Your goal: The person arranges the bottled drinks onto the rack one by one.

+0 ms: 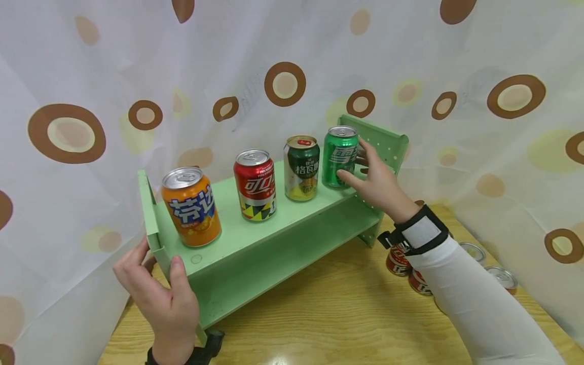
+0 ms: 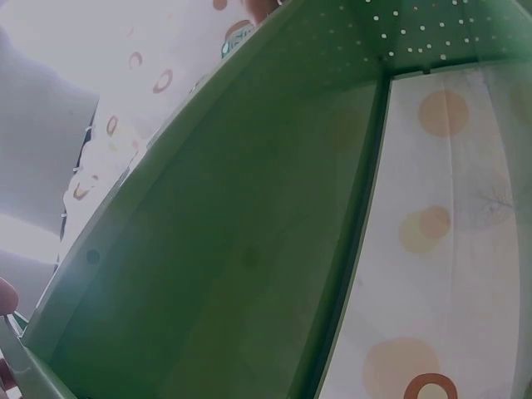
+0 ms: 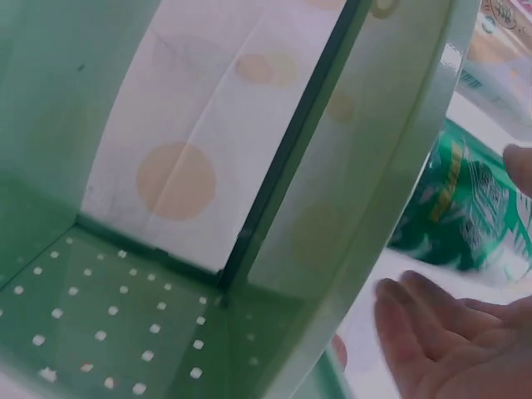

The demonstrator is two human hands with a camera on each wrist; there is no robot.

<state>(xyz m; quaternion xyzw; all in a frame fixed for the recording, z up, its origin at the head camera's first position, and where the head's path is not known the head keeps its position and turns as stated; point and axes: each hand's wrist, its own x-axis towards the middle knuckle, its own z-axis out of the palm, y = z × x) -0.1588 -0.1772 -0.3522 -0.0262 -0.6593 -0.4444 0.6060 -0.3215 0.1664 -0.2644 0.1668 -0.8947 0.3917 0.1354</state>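
Note:
A green two-tier metal shelf [image 1: 283,261] stands on the wooden table. My left hand [image 1: 159,299] grips its left end panel, with the thumb on the front side and the fingers behind; only fingertips show in the left wrist view. Four drinks stand upright in a row on top: an orange can [image 1: 193,215], a red can [image 1: 255,192], a dark green and gold can [image 1: 302,172] and a bright green can [image 1: 336,159] at the right. Around that last can is my right hand [image 1: 376,182], its thumb in front. The right wrist view shows a gap between its fingers [image 3: 416,320] and the green can [image 3: 465,212].
On the table [image 1: 328,309] at the right, several more cans [image 1: 420,281] stand partly behind my right forearm. A perforated end panel [image 1: 378,142] rises beside the green can. Behind the shelf hangs a white patterned sheet [image 1: 237,56].

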